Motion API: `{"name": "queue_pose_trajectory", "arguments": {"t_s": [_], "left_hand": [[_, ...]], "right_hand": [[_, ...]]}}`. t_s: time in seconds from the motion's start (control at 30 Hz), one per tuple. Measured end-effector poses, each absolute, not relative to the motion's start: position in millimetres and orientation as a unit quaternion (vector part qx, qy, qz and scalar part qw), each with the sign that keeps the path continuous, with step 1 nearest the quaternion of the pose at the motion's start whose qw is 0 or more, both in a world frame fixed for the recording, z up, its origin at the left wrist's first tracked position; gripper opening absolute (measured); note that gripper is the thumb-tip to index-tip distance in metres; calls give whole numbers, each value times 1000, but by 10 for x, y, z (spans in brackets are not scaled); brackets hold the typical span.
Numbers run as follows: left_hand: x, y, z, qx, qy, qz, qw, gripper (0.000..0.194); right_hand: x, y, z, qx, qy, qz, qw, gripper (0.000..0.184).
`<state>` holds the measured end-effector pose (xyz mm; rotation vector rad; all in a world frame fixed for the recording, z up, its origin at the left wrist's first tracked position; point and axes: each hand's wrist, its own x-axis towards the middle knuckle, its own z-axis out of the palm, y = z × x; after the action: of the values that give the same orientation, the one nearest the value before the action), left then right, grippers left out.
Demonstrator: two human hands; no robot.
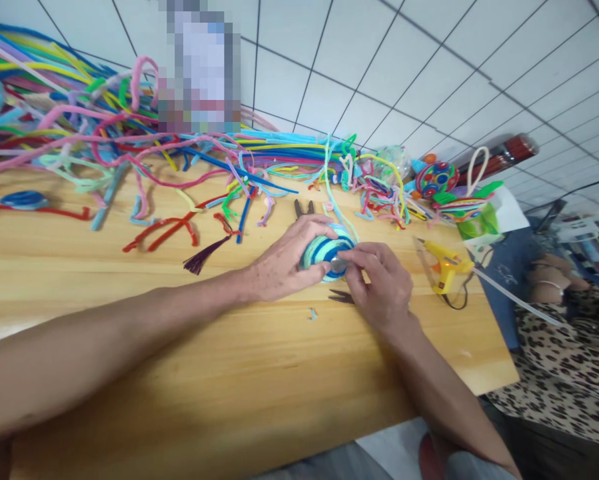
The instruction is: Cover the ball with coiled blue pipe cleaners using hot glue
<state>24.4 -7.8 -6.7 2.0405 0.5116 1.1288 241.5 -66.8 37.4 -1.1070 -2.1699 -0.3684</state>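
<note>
My left hand [284, 263] is wrapped around a round piece coiled from blue and mint-green pipe cleaners [313, 252], its thumb at the lower edge and its fingers over the top. A small shiny, greyish round spot shows at the middle of the coil. Right at that spot my right hand [383, 280] has thumb and forefinger pinched together; what lies between the tips is too small to make out. A pale green pipe cleaner [333, 193] rises loosely behind the coil. Scissors [341, 296] poke out from under my right hand, and dark-handled pliers [304, 209] lie behind my left.
Heaps of coloured pipe cleaners [129, 140] line the back of the wooden table [219, 380]. A yellow glue gun [445, 263] with a long glue stick lies at the right. A dark tassel [206, 255] lies left. Another person in leopard-print clothing [562, 347] sits beyond the right edge.
</note>
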Motion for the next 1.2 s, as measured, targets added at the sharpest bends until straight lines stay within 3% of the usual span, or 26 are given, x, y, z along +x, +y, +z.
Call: {"name": "queue_pose_trajectory", "arguments": {"t_s": [0.33,1.2], "left_hand": [[269,-74,-82,802,200,449,339,52],[208,-46,-55,808,180,433,356,44]], "right_hand": [[2419,-680,364,-430,-827,-133,337,31],[2410,-710,431,-421,-839,-83,334,33]]}}
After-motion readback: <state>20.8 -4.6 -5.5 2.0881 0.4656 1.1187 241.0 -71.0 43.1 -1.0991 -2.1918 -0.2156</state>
